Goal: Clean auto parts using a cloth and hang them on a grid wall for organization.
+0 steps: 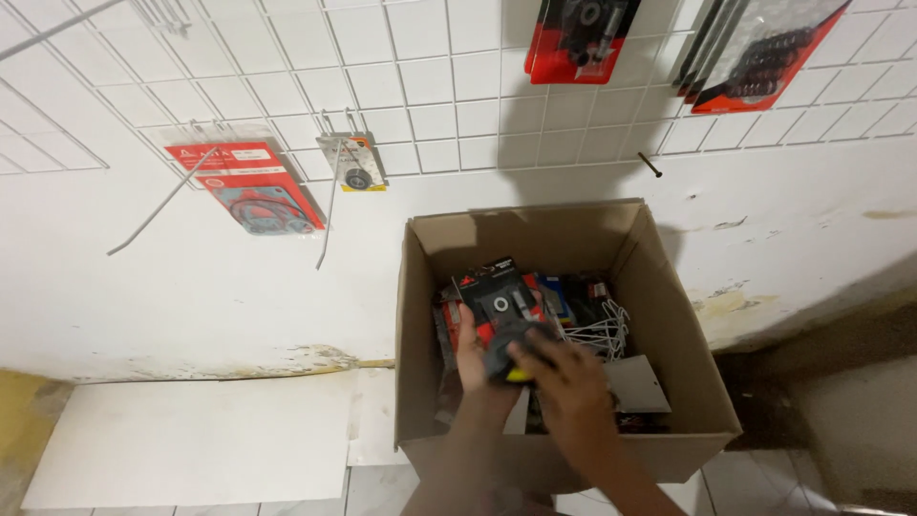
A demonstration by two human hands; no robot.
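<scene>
Left hand [471, 355] and right hand [564, 382] both closed around a blister-packed part [499, 301] inside the cardboard box [573, 449] on the floor.

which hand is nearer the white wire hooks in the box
Right. The right hand is just beside the white wire hooks; the left hand is farther off, across the box.

box [535, 449] on floor against wall | both hands inside it: left hand [471, 355] left of and touching right hand [570, 387] | packet [499, 291] just behind the hands (leaning upright) | wire hooks [600, 330] right of packet | wall grid [420, 86] above box | hanging card [250, 186] up left, small card [355, 164] right of it
</scene>
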